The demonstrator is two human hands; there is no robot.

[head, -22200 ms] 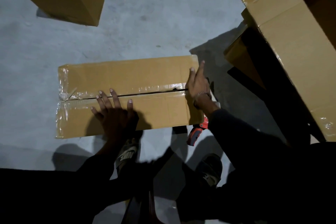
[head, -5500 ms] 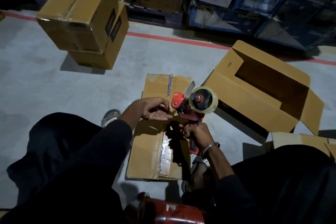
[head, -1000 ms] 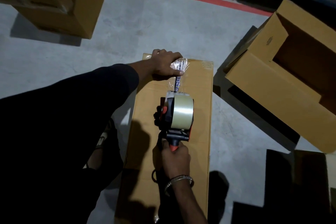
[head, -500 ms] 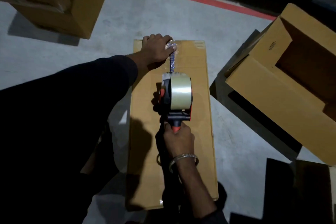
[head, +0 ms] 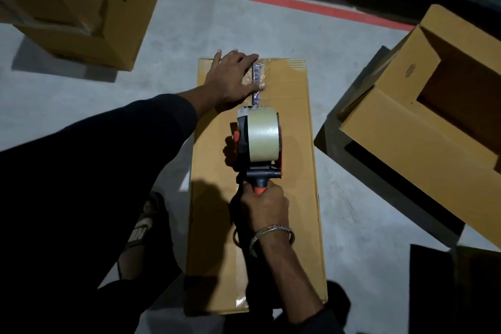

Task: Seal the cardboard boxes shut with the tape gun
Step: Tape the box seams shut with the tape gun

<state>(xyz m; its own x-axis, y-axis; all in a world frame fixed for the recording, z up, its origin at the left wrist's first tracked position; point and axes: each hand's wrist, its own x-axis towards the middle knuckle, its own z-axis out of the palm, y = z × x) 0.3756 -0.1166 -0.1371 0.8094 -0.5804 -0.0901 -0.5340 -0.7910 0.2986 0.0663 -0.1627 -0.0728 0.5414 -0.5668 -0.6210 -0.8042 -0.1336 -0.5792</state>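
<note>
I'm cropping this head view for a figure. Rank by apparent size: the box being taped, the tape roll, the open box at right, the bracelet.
1. Box being taped and open box: unsure, since the open one is cut off by the frame.
2. Tape roll.
3. Bracelet.

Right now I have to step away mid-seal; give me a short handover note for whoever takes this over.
Left hand: flat, pressing the tape's start onto the far end of the closed box.
Right hand: grips the tape gun handle, gun on the box's centre line.
Done: tape anchored, short strip laid.
Left: pull the gun along the seam to the near end, cut. The open box on the right is unsealed.
</note>
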